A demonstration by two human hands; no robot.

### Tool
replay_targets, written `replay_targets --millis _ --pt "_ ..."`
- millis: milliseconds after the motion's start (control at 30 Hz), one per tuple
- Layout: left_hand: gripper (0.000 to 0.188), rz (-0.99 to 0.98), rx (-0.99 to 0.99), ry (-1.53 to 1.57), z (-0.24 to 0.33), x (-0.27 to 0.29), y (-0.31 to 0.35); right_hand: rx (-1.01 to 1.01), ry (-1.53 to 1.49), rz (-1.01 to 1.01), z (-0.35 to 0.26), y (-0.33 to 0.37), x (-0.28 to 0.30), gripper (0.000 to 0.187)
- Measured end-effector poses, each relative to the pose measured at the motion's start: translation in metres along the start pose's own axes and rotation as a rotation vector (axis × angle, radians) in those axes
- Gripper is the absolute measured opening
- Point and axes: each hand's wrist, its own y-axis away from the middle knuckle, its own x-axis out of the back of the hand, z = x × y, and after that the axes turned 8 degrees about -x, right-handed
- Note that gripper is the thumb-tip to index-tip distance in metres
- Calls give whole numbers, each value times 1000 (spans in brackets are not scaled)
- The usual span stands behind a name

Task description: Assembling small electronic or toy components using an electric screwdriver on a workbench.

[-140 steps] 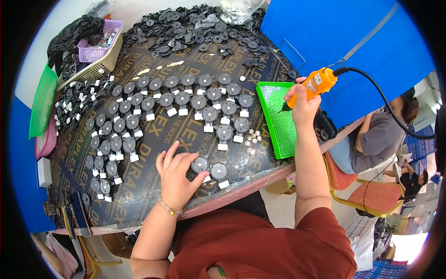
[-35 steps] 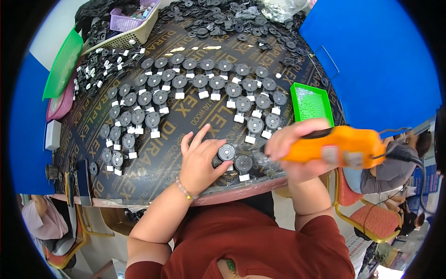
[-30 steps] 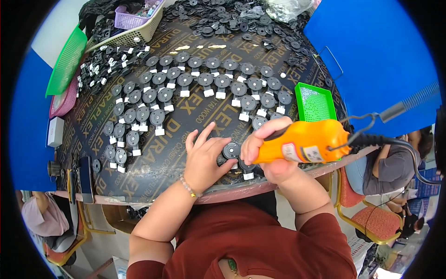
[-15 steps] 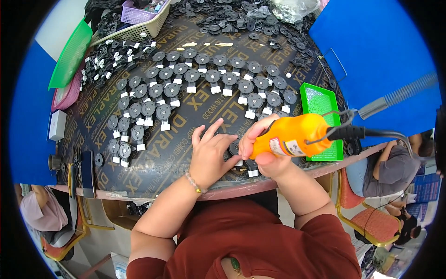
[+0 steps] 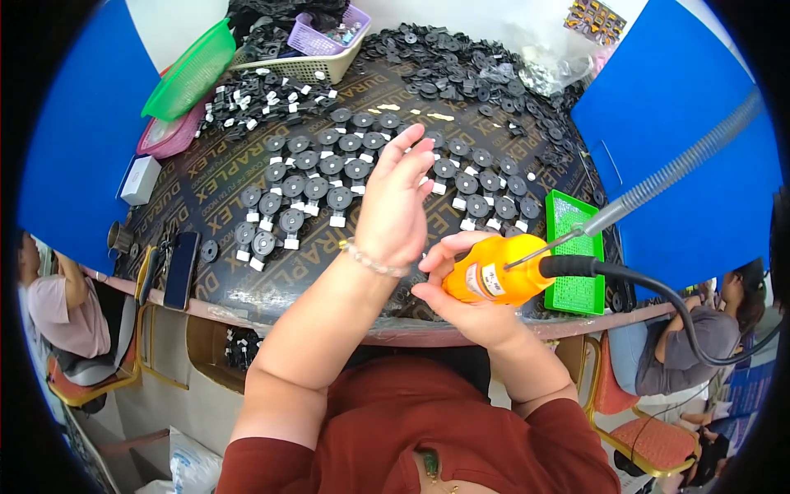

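Note:
My right hand is wrapped round an orange electric screwdriver near the front of the table. The driver's tip and whatever lies beneath it are hidden. My left hand reaches forward over the table with its fingers stretched out, and nothing shows in it. It is nearest the middle of several curved rows of round black parts with white ends, such as this black disc part. My left hand and wrist cover some of those rows.
A green tray holding small metal bits lies to the right. Heaps of black discs and black-and-white pieces sit at the back. Baskets stand far left, a phone near left. A cable and spring lead off the screwdriver.
My left hand has moved forward from beside the screwdriver's tip to over the rows. The right hand keeps its hold on the screwdriver. The whole view has shifted somewhat.

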Motion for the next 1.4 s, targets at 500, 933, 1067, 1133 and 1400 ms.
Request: replay_targets --millis 500,933,1067,1133,1400 --pt "47 35 -174 -114 -9 -18 -4 110 108 103 15 0 -8 54" --pt "38 -664 -460 -1171 -27 36 14 227 94 385 -17 7 54 48" --pt "67 -698 -573 -1538 -61 24 74 240 93 549 -26 15 75 41" --pt "66 -748 -506 -1664 -76 24 78 243 90 569 -24 16 78 41" --pt "39 -832 -510 -1679 -50 58 77 272 123 604 -25 23 88 40"
